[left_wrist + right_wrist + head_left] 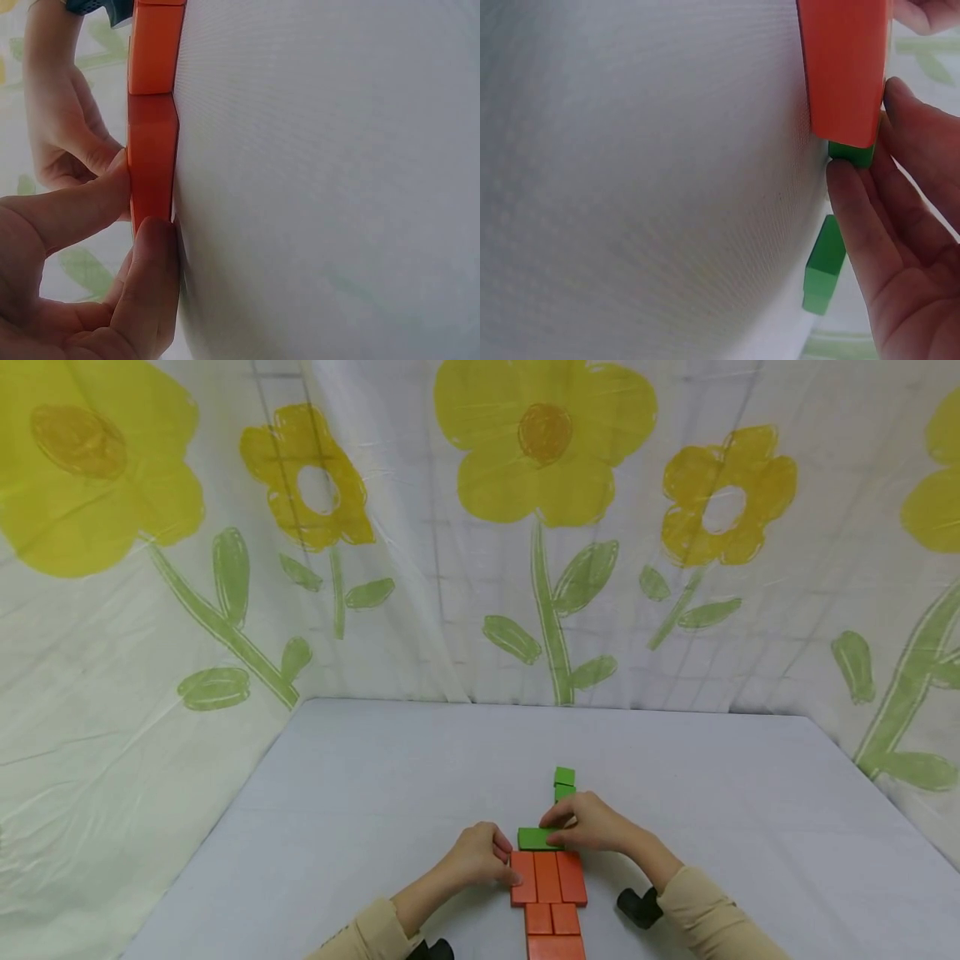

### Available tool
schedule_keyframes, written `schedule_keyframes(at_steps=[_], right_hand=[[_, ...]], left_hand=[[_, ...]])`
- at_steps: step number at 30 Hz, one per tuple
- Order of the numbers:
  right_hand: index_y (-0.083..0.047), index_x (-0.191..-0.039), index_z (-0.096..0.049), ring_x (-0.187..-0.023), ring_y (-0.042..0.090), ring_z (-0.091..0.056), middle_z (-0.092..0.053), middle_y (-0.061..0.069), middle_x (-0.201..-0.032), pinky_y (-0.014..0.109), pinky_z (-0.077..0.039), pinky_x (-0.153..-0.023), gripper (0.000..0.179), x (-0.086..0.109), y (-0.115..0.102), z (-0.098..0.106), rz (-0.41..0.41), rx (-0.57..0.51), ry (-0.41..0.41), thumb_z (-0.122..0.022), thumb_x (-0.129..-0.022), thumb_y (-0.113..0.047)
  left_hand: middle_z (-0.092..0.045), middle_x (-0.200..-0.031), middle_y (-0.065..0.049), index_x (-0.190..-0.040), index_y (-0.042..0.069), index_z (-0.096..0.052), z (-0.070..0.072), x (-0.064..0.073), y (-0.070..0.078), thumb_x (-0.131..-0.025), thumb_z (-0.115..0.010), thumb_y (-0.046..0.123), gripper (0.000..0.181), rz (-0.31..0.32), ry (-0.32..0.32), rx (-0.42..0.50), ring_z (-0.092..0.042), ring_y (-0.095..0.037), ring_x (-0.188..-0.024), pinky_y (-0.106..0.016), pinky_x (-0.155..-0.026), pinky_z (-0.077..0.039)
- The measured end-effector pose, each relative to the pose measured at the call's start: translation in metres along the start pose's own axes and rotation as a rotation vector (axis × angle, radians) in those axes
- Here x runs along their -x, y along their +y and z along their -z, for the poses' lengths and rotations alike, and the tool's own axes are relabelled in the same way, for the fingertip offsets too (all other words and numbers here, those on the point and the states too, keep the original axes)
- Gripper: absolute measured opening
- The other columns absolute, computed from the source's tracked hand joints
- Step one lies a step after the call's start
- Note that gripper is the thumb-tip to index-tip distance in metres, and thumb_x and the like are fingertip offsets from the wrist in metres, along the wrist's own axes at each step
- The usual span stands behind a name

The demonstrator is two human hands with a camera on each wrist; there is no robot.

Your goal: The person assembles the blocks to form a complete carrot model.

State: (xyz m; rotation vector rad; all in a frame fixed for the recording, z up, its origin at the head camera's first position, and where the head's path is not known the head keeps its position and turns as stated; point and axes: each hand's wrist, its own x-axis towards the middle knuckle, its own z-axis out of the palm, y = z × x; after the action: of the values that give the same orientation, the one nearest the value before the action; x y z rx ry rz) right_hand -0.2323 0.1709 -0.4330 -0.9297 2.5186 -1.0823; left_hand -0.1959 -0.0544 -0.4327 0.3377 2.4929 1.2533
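Observation:
A row of three upright orange blocks (pixel 547 877) lies on the white table, with a flat green block (pixel 534 838) placed across its far end. My left hand (pixel 477 857) is at the leftmost orange block (pixel 152 161); its thumb rests on the top edge while a bent finger presses the side. From the right, my right hand (pixel 592 824) pinches the green block (pixel 851 153) by its right end, thumb toward me and fingers behind. Part of that end is hidden by the hand.
Smaller orange blocks (pixel 551 919) and a wider orange block (pixel 556 947) continue the line toward me. Beyond the right hand lie two small green blocks (pixel 565 777), one partly covered. A flowered curtain (pixel 405 668) hangs behind the table (pixel 375 760).

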Motion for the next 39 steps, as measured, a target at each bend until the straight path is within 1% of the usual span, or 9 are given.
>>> schedule_keyframes(at_steps=[5, 7, 9, 12, 15, 20, 25, 32, 39], right_hand=[[0.002, -0.103, -0.072, -0.087, 0.013, -0.067, -0.071, 0.008, -0.098, 0.026, -0.054, -0.073, 0.02, 0.0, 0.002, 0.0, 0.01, 0.019, 0.022, -0.073, -0.086, -0.009], [0.003, -0.105, -0.071, -0.087, 0.016, -0.067, -0.071, 0.01, -0.099, 0.027, -0.054, -0.073, 0.022, -0.002, 0.004, 0.001, 0.004, 0.054, 0.099, -0.073, -0.086, -0.008], [0.005, -0.107, -0.069, -0.089, 0.022, -0.066, -0.07, 0.013, -0.101, 0.031, -0.055, -0.073, 0.024, -0.004, 0.005, 0.003, -0.03, 0.09, 0.219, -0.072, -0.085, -0.004], [0.007, -0.113, -0.066, -0.097, 0.033, -0.063, -0.066, 0.02, -0.11, 0.037, -0.055, -0.077, 0.03, -0.008, 0.006, 0.007, -0.128, 0.132, 0.391, -0.07, -0.084, 0.003], [0.007, -0.114, -0.066, -0.101, 0.037, -0.061, -0.064, 0.021, -0.113, 0.042, -0.054, -0.08, 0.031, -0.011, 0.006, 0.012, -0.236, 0.171, 0.46, -0.069, -0.083, 0.006], [0.004, -0.099, -0.069, -0.087, 0.029, -0.063, -0.068, 0.014, -0.094, 0.04, -0.052, -0.075, 0.019, -0.014, 0.007, 0.015, -0.348, 0.209, 0.438, -0.072, -0.081, -0.001], [0.001, -0.089, -0.068, -0.079, 0.022, -0.061, -0.066, 0.006, -0.082, 0.036, -0.051, -0.069, 0.014, -0.015, 0.007, 0.013, -0.386, 0.204, 0.405, -0.076, -0.078, -0.003], [0.002, -0.092, -0.068, -0.082, 0.022, -0.061, -0.066, 0.007, -0.085, 0.04, -0.051, -0.074, 0.025, -0.012, 0.007, 0.011, -0.382, 0.207, 0.374, -0.081, -0.071, 0.001], [0.001, -0.09, -0.069, -0.074, 0.016, -0.057, -0.064, 0.003, -0.079, 0.033, -0.049, -0.066, 0.026, -0.011, 0.01, 0.01, -0.324, 0.226, 0.371, -0.083, -0.069, -0.003]], left_hand=[[-0.054, -0.074, -0.003, -0.085, 0.0, -0.059, 0.0, 0.0, 0.0, -0.067, -0.085, 0.001, 0.032, -0.002, 0.0, -0.003, -0.051, -0.016, -0.067, -0.027, -0.058, -0.044], [-0.054, -0.074, -0.003, -0.085, 0.0, -0.059, 0.0, 0.0, 0.0, -0.067, -0.085, 0.001, 0.032, -0.002, -0.003, -0.002, -0.051, -0.016, -0.067, -0.028, -0.058, -0.044], [-0.055, -0.074, -0.004, -0.085, 0.0, -0.059, 0.0, 0.0, 0.0, -0.067, -0.085, 0.001, 0.031, 0.0, -0.007, 0.002, -0.051, -0.016, -0.067, -0.028, -0.058, -0.045], [-0.055, -0.074, -0.004, -0.085, -0.001, -0.059, 0.001, 0.0, 0.0, -0.068, -0.085, 0.0, 0.031, -0.001, -0.012, 0.007, -0.052, -0.017, -0.067, -0.029, -0.057, -0.046], [-0.055, -0.074, -0.005, -0.085, -0.001, -0.059, 0.001, 0.0, 0.0, -0.068, -0.085, -0.001, 0.031, -0.004, -0.015, 0.007, -0.052, -0.017, -0.068, -0.029, -0.058, -0.046], [-0.056, -0.074, -0.005, -0.086, -0.002, -0.06, 0.001, 0.0, 0.0, -0.068, -0.085, -0.001, 0.031, -0.008, -0.022, 0.009, -0.052, -0.017, -0.068, -0.03, -0.059, -0.046], [-0.056, -0.074, -0.005, -0.085, -0.002, -0.059, 0.001, 0.0, 0.0, -0.068, -0.085, -0.001, 0.031, -0.012, -0.025, 0.015, -0.052, -0.017, -0.068, -0.03, -0.059, -0.046], [-0.055, -0.074, -0.004, -0.085, -0.001, -0.059, 0.0, 0.0, -0.001, -0.068, -0.084, -0.001, 0.031, -0.009, -0.027, 0.019, -0.051, -0.017, -0.067, -0.029, -0.058, -0.045], [-0.055, -0.073, -0.004, -0.084, -0.001, -0.058, 0.001, 0.0, -0.001, -0.068, -0.085, -0.001, 0.031, -0.015, -0.02, 0.016, -0.051, -0.016, -0.067, -0.028, -0.058, -0.045]])
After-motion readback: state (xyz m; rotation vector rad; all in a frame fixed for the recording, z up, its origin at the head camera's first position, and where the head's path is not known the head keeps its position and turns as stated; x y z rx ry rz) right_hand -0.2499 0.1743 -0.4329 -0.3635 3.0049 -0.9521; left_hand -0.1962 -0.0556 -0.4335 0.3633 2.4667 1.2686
